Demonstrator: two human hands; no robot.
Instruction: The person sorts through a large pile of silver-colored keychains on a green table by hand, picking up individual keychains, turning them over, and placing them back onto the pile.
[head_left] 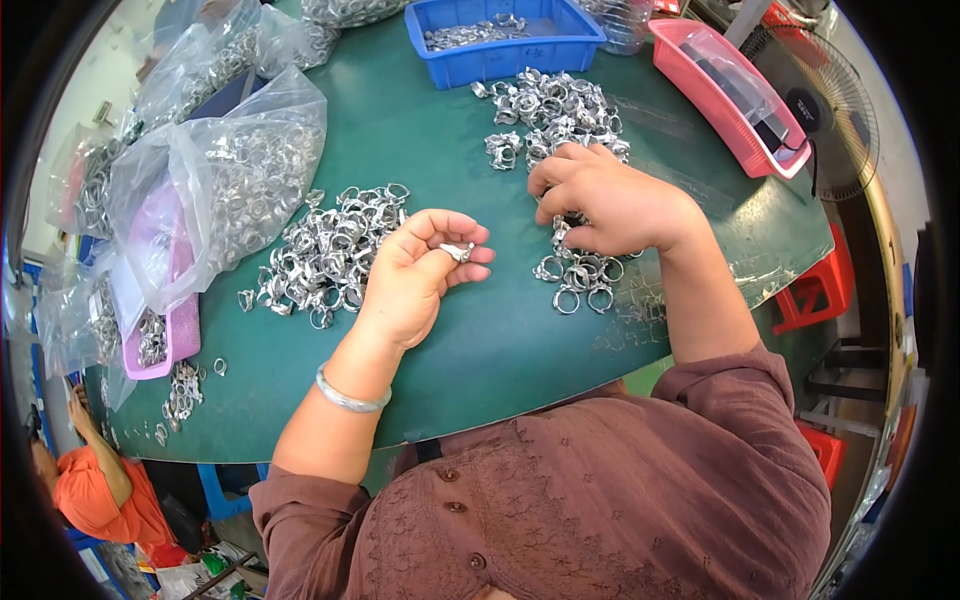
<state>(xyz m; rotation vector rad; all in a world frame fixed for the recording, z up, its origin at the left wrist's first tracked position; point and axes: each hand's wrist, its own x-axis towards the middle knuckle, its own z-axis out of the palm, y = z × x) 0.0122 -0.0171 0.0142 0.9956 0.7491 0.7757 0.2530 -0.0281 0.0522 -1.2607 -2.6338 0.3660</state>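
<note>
My left hand (415,275) is raised over the green table, fingers curled round a silver metal ring (459,252) that shows between thumb and fingers. To its left lies a heaped pile of silver rings (335,250). My right hand (610,200) reaches down with bent fingers onto a second pile of rings (560,110) on the right. Its fingertips touch or hover just over these rings; whether one is gripped is hidden. Several more rings (582,275) lie below that hand, toward me.
Clear plastic bags of rings (245,170) and a pink-purple basket (182,290) crowd the left. At the back stands a blue bin (500,55) with small metal parts. A pink basket (725,100) and a fan (830,110) are at the right. A person in orange (105,495) sits lower left.
</note>
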